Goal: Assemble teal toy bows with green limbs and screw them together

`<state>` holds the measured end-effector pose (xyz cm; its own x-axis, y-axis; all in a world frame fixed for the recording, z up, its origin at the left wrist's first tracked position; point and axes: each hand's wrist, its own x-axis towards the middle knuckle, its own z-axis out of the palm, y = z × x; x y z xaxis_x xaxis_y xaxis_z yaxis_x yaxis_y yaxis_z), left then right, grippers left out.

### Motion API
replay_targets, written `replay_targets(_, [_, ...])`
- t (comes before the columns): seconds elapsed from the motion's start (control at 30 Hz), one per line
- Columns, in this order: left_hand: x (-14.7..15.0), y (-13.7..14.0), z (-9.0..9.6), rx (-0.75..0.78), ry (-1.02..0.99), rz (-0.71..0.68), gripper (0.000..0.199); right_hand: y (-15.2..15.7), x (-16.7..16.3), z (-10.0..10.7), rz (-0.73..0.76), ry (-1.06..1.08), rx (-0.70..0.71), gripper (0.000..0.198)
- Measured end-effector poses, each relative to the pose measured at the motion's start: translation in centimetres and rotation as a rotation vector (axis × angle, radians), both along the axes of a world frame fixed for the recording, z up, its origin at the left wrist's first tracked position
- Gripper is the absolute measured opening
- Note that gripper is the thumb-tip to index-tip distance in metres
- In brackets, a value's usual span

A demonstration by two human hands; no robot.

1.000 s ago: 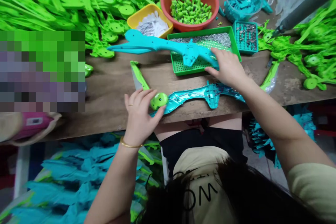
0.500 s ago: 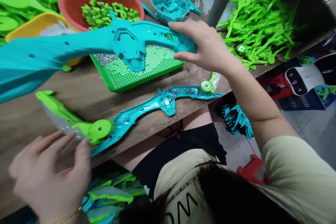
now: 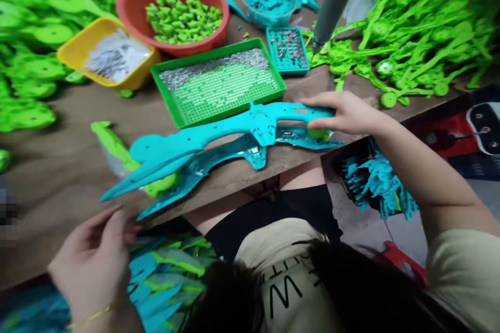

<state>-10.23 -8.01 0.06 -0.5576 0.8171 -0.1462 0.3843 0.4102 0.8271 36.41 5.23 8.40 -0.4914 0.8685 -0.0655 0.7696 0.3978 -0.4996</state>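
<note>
My right hand (image 3: 344,112) grips the right end of a blue plastic bow-shaped shell half (image 3: 222,130), with the thumb below and fingers above. This shell is tilted over a matching blue lower shell half (image 3: 255,158) on the table, partly covering it. The two are apart along the left and middle. Wires were visible inside the lower half; now most of them are hidden. A green limb with a round hub (image 3: 113,148) sticks out at the left between the halves. Near the shells' left tips, my left hand (image 3: 94,255) is loosely closed, with nothing visible in it.
A green perforated tray (image 3: 230,112) of screws lies behind the shells. A small blue tray (image 3: 289,70), a red bowl (image 3: 128,5) of green pieces, and a yellow container (image 3: 70,57) stand farther back. Green parts (image 3: 437,31) heap at the right. A grey pole (image 3: 336,0) comes down near them.
The upper blue shell half has come down onto the area of the lower half, covering much of it. My left hand has drawn its spread fingers together near the left tips.
</note>
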Motion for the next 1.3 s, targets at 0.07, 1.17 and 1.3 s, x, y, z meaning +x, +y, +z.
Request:
replay_targets(0.07, [1.2,0.1,0.7,-0.029,-0.086,0.092,0.019,-0.7,-0.1,-0.6,-0.012,-0.016,-0.04,0.055])
replay_targets(1.17, [4.0,0.7,0.8,-0.03,-0.945,0.224,0.025,-2.2,-2.5,-2.5,0.135,-0.162,0.069,0.058])
replay_targets(1.3, [4.3,1.0,0.9,-0.02,-0.883,0.203,0.022,-1.5,-2.7,-2.2,0.132,-0.154,0.001,0.058])
